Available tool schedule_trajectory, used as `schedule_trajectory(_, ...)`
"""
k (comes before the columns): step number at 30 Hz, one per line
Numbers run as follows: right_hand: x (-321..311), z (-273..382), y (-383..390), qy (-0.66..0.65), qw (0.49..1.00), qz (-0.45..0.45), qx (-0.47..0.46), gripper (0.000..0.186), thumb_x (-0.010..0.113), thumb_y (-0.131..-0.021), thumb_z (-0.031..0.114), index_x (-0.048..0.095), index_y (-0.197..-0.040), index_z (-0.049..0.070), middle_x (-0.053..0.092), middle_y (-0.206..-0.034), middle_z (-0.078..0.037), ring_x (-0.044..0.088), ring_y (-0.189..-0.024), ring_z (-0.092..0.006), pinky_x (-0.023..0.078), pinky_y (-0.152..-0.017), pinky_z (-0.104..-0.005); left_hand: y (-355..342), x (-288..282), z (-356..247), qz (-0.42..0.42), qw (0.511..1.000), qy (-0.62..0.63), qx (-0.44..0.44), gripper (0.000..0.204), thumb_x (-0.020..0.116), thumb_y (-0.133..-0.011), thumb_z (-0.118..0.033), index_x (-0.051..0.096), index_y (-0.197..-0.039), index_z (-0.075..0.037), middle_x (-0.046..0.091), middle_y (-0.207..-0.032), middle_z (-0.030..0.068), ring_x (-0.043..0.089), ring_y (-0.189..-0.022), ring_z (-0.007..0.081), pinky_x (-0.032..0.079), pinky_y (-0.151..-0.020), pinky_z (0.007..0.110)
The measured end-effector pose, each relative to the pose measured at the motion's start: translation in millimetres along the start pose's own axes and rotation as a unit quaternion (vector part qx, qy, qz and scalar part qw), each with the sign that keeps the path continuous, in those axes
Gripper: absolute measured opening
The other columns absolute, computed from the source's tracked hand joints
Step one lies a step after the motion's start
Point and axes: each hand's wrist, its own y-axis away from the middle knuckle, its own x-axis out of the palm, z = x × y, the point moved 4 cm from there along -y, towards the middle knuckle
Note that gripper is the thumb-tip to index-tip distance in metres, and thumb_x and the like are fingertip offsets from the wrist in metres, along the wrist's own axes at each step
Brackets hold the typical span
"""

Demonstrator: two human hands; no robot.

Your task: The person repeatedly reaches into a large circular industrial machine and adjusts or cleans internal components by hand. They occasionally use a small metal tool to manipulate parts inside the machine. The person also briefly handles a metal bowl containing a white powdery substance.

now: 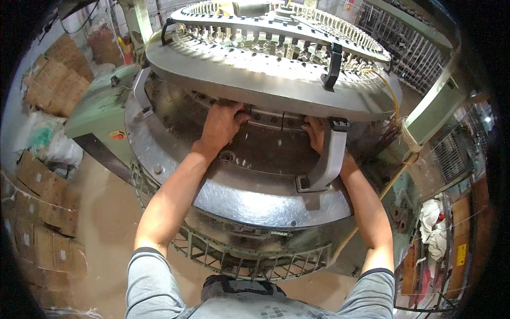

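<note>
A large circular knitting machine stands in front of me, with a wide silver upper ring (228,68) over a polished lower ring (249,204). Both my arms reach into the gap between them. My left hand (220,125) is at the dark curved band (265,118) under the upper ring, its fingers curled in and the thumb close to them; the fingertips are partly hidden. Farther right along the same band, my right hand (314,132) has bent fingers against it, partly behind a silver bracket (330,157). What either hand pinches is too small to make out.
A barred guard (255,263) curves below the lower ring, close to my waist. Green machine uprights (433,114) and a yellow pole (393,191) stand at the right. Cardboard boxes (58,80) are stacked at the left. White cloth (433,223) lies on a rack at the right.
</note>
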Motion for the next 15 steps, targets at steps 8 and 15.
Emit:
schedule_trajectory(8,-20,49,0,0.53,0.832,0.098,-0.131,0.031,0.062,-0.096,0.013,0.061,-0.124,0.0,0.063,-0.126,-0.016,0.06,-0.114,-0.034,0.048,-0.099,-0.0457,1,-1,6,-0.004,1.0,0.015,0.016,0.018,0.074,-0.083,-0.009,0.073,-0.099,-0.003,0.073,-0.096,0.0187,0.067,-0.093,0.0423,0.053,-0.083,0.049)
schedule_trajectory(15,-18,210,38,0.493,0.812,-0.291,-0.117,0.018,0.064,-0.086,-0.003,0.066,-0.103,0.001,0.068,-0.098,-0.017,0.063,-0.083,-0.0362,0.05,-0.078,-0.0441,0,-9,26,0.046,0.993,0.041,0.104,0.017,0.072,-0.09,-0.014,0.073,-0.101,-0.001,0.072,-0.098,0.022,0.067,-0.091,0.043,0.055,-0.078,0.05)
